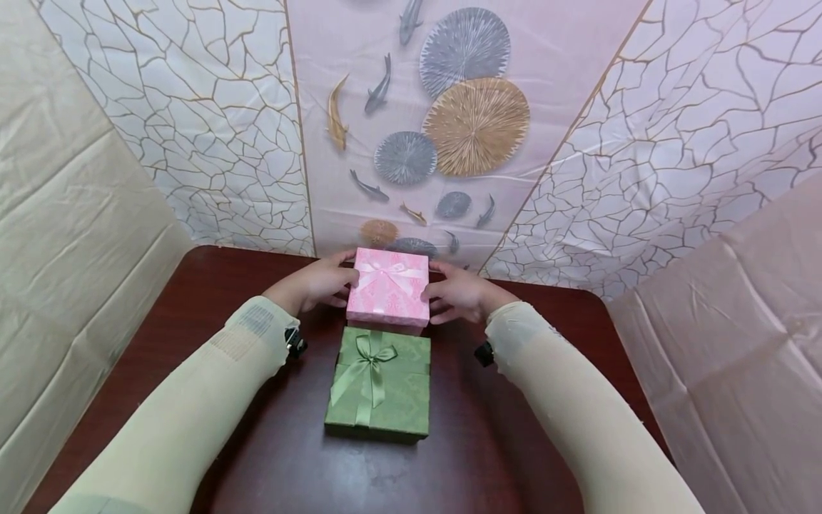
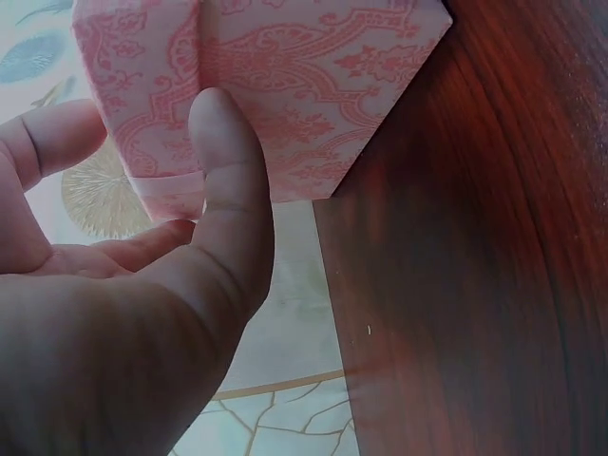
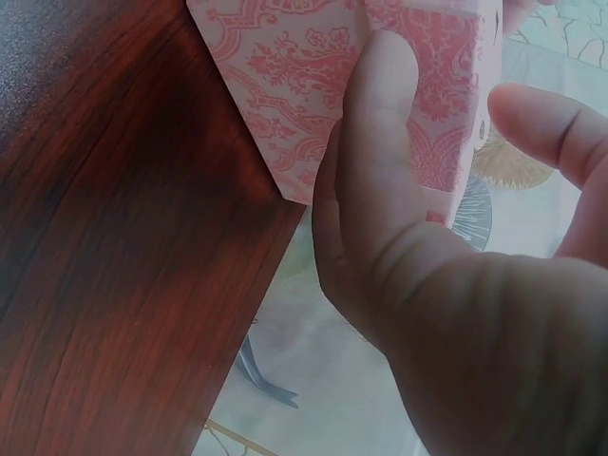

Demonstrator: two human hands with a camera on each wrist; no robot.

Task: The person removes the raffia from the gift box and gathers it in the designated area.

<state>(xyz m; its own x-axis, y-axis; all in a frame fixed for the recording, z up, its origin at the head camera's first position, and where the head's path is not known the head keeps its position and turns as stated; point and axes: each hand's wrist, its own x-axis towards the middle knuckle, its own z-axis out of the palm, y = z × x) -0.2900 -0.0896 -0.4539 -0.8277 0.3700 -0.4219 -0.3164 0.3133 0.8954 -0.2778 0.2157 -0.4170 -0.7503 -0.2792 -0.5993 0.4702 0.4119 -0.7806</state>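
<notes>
A pink patterned gift box (image 1: 387,285) with a pale ribbon bow stands towards the back of the table, between my two hands. My left hand (image 1: 319,280) holds its left side, with bent fingers at the lid. From the right, my right hand (image 1: 464,291) grips the opposite side in the same way. In each wrist view one fingertip lies along the seam between the lid and the lower part; the lid (image 3: 442,95) shows in the right wrist view. Just in front sits a green gift box (image 1: 398,378) with a green bow. The pink box's far side is hidden.
Both boxes are on a dark reddish-brown wooden table (image 1: 488,442). Behind its back edge hangs a patterned cloth (image 1: 359,164) with fish and round leaf shapes. Beige draped cloth (image 1: 70,214) walls in the left and right sides.
</notes>
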